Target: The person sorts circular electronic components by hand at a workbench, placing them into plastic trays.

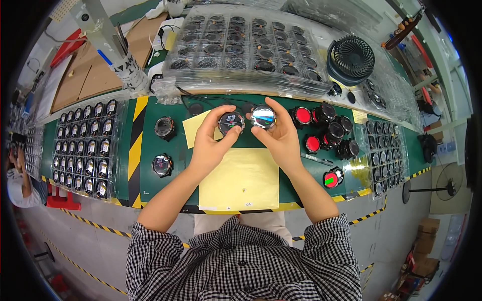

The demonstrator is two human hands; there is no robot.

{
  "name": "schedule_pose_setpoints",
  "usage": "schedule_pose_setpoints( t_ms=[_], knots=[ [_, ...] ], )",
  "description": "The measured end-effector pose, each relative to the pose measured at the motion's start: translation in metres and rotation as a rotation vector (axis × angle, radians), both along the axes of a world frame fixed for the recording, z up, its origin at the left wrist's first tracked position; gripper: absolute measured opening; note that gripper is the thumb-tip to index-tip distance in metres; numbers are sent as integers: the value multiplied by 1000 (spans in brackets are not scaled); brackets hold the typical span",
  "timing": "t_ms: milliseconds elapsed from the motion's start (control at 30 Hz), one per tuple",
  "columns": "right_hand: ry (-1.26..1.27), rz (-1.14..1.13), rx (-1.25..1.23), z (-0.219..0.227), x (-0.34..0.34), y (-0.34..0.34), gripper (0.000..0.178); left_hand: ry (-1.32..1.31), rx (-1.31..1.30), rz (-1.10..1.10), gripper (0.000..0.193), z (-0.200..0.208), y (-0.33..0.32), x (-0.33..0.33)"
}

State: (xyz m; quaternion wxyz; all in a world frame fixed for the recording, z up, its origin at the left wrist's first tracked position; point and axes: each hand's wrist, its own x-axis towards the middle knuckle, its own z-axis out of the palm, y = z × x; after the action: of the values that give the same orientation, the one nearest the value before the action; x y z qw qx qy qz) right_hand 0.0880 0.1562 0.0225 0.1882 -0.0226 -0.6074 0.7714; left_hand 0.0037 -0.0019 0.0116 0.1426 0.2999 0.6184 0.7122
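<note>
Between thumb and fingers, my left hand (211, 143) grips a round black smartwatch body (231, 120) with small white print on its dark face. Close beside it, my right hand (281, 140) pinches a second round watch body (263, 118), whose glossy face shows blue and bright reflections or a lit screen; I cannot tell which. Both are held up over the far edge of a yellow sheet (238, 178) on the green table. Right of my right hand stand several stacked watch bodies (335, 131), some with red faces (303, 116).
Two loose watch bodies (162, 165) lie on the left. Clear trays of watch parts stand left (83, 148), right (385, 155) and at the back (246, 45). A black fan (351, 59) is at the back right. A pen (317, 159) and a red-and-green-faced watch (331, 179) lie at right.
</note>
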Motion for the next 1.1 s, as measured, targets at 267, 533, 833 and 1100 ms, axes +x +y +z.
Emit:
schedule_pose_setpoints(
  t_ms=[267, 533, 833, 1100],
  knots=[
    [82, -225, 468, 6, 9, -1, 63, 202, -36, 84, 59, -2, 1, -1],
    [441, -115, 1019, 9, 9, 6, 69, 775, -220, 204, 65, 8, -6, -1],
    [254, -392, 905, 9, 2, 20, 60, 895, -188, 207, 59, 25, -9, -2],
    [281, -314, 997, 6, 2, 17, 63, 1020, -146, 73, 60, 23, -7, 5]
  ],
)
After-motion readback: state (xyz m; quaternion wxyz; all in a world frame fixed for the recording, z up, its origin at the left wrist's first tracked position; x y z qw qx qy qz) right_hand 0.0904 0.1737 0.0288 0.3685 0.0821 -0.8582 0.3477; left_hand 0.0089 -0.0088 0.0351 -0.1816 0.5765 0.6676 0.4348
